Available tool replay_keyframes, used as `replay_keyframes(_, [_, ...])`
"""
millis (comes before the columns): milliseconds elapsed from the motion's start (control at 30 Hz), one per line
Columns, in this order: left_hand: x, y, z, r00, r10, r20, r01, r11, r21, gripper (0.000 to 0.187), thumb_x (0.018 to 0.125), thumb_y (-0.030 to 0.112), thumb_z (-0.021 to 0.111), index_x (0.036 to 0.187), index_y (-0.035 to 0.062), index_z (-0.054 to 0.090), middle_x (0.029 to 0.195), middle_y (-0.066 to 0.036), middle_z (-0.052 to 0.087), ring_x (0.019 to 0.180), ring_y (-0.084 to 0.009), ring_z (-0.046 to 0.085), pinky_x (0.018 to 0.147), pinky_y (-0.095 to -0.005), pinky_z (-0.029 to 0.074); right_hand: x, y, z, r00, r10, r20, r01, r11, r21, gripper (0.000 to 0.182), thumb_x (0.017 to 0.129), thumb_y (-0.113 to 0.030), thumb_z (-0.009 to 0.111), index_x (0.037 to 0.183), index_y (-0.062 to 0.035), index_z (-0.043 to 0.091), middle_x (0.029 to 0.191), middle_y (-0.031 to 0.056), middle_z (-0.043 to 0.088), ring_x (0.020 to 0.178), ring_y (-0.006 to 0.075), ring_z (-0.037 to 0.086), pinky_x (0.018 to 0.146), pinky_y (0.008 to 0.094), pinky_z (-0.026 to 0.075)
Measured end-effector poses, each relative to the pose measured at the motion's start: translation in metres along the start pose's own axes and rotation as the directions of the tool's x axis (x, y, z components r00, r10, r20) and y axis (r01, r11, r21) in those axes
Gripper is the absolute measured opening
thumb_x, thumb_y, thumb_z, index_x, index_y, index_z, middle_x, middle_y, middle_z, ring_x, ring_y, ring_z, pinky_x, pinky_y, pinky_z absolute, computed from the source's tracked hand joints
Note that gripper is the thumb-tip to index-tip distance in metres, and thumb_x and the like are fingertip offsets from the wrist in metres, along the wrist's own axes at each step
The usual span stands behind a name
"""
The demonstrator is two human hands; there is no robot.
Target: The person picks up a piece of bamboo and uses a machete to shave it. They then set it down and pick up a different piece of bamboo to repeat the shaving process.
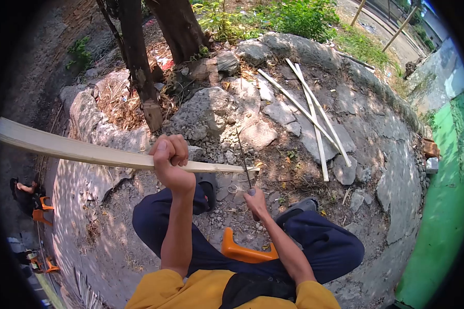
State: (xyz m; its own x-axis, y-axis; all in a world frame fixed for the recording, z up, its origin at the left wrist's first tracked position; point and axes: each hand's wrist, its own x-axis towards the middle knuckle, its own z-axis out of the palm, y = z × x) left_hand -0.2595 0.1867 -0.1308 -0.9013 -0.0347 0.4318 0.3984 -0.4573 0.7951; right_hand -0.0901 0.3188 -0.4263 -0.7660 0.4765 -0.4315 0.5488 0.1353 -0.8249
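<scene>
My left hand [171, 160] is closed around a long pale wooden strip [77, 148], which looks like split bamboo. The strip runs from the far left of the view to a narrow end right of my fist. In my right hand [256, 202] is the handle of a long-bladed knife [244, 160]. Its thin dark blade points away from me and crosses the strip close to the narrow end. Whether the edge bites into the strip cannot be made out. Pale shavings [234, 188] lie on the ground below.
Three pale strips [310, 114] lie crossed on broken concrete slabs ahead to the right. Tree trunks [178, 31] rise beyond the rubble. An orange stool [242, 252] is between my legs. A person [26, 193] sits at far left; a green wall [441, 206] borders the right.
</scene>
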Motion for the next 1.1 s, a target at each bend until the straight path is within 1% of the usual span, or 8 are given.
replay_keyframes(233, [0.003, -0.002, -0.004, 0.999, -0.002, -0.055, 0.002, 1.000, 0.006, 0.035, 0.095, 0.023, 0.041, 0.064, 0.0146, 0.026, 0.054, 0.002, 0.025, 0.049, -0.0083, 0.021, 0.043, -0.0263, 0.019, -0.022, -0.059, -0.001, 0.952, -0.288, 0.101, 0.272, 0.951, 0.147, 0.020, 0.074, -0.013, 0.065, 0.085, 0.0025, 0.060, 0.068, 0.0109, 0.060, 0.059, 0.0205, 0.054, 0.061, 0.0343, 0.046])
replay_keyframes(367, [0.006, -0.002, -0.006, 0.998, -0.003, -0.058, 0.003, 1.000, 0.006, 0.036, 0.095, 0.022, 0.041, 0.064, 0.0147, 0.025, 0.054, 0.002, 0.025, 0.049, -0.0084, 0.021, 0.043, -0.0265, 0.019, -0.009, -0.034, 0.006, 0.956, -0.271, 0.108, 0.252, 0.953, 0.166, 0.020, 0.074, -0.015, 0.066, 0.084, 0.0019, 0.061, 0.068, 0.0112, 0.061, 0.060, 0.0216, 0.056, 0.062, 0.0359, 0.047])
replay_keyframes(433, [0.005, -0.002, -0.009, 0.999, 0.004, -0.036, -0.004, 1.000, 0.016, 0.036, 0.095, 0.022, 0.041, 0.064, 0.0146, 0.025, 0.054, 0.002, 0.025, 0.049, -0.0084, 0.020, 0.043, -0.0267, 0.019, 0.003, -0.006, 0.009, 0.994, -0.112, -0.016, 0.113, 0.988, 0.107, 0.013, 0.074, -0.012, 0.064, 0.075, -0.0004, 0.058, 0.062, 0.0040, 0.055, 0.057, 0.0128, 0.051, 0.056, 0.0338, 0.043])
replay_keyframes(533, [0.004, -0.001, -0.005, 0.999, -0.018, -0.030, 0.018, 1.000, -0.010, 0.036, 0.095, 0.023, 0.041, 0.064, 0.0145, 0.025, 0.054, 0.002, 0.025, 0.049, -0.0084, 0.020, 0.043, -0.0267, 0.019, 0.027, 0.024, 0.003, 0.994, 0.083, 0.070, -0.088, 0.994, 0.067, 0.014, 0.074, -0.013, 0.064, 0.076, 0.0000, 0.060, 0.062, 0.0062, 0.058, 0.058, 0.0155, 0.056, 0.057, 0.0361, 0.046])
replay_keyframes(667, [0.005, -0.003, -0.004, 0.998, -0.003, -0.055, 0.003, 1.000, 0.004, 0.036, 0.094, 0.022, 0.042, 0.064, 0.0143, 0.025, 0.053, 0.002, 0.025, 0.049, -0.0084, 0.020, 0.043, -0.0267, 0.019, 0.020, 0.020, 0.003, 0.996, -0.081, -0.043, 0.078, 0.994, -0.071, 0.016, 0.074, -0.014, 0.064, 0.076, 0.0006, 0.060, 0.061, 0.0084, 0.059, 0.057, 0.0176, 0.058, 0.057, 0.0361, 0.046])
replay_keyframes(867, [0.004, -0.001, 0.000, 0.999, -0.013, -0.052, 0.013, 1.000, 0.001, 0.035, 0.094, 0.022, 0.042, 0.063, 0.0144, 0.026, 0.053, 0.002, 0.025, 0.049, -0.0082, 0.020, 0.043, -0.0267, 0.019, 0.009, 0.010, 0.007, 0.962, -0.272, 0.032, 0.266, 0.954, 0.136, 0.011, 0.074, -0.012, 0.063, 0.074, -0.0017, 0.057, 0.060, 0.0030, 0.054, 0.056, 0.0123, 0.053, 0.053, 0.0326, 0.043])
replay_keyframes(1033, [0.004, -0.003, -0.003, 1.000, 0.011, -0.025, -0.011, 1.000, 0.004, 0.035, 0.094, 0.022, 0.042, 0.063, 0.0144, 0.026, 0.052, 0.002, 0.025, 0.048, -0.0080, 0.020, 0.041, -0.0265, 0.019, 0.035, 0.077, 0.016, 0.996, 0.068, 0.051, -0.075, 0.984, 0.163, 0.012, 0.078, -0.012, 0.063, 0.071, -0.0033, 0.058, 0.058, 0.0026, 0.055, 0.052, 0.0126, 0.053, 0.049, 0.0317, 0.044])
replay_keyframes(1100, [0.005, -0.003, -0.004, 1.000, -0.008, -0.029, 0.008, 1.000, -0.009, 0.035, 0.094, 0.022, 0.041, 0.063, 0.0142, 0.027, 0.052, 0.002, 0.025, 0.048, -0.0081, 0.021, 0.042, -0.0262, 0.020, 0.035, 0.076, 0.014, 0.999, 0.036, 0.010, -0.037, 0.995, 0.096, 0.011, 0.078, -0.011, 0.063, 0.070, -0.0033, 0.058, 0.057, 0.0020, 0.054, 0.050, 0.0126, 0.053, 0.048, 0.0312, 0.043])
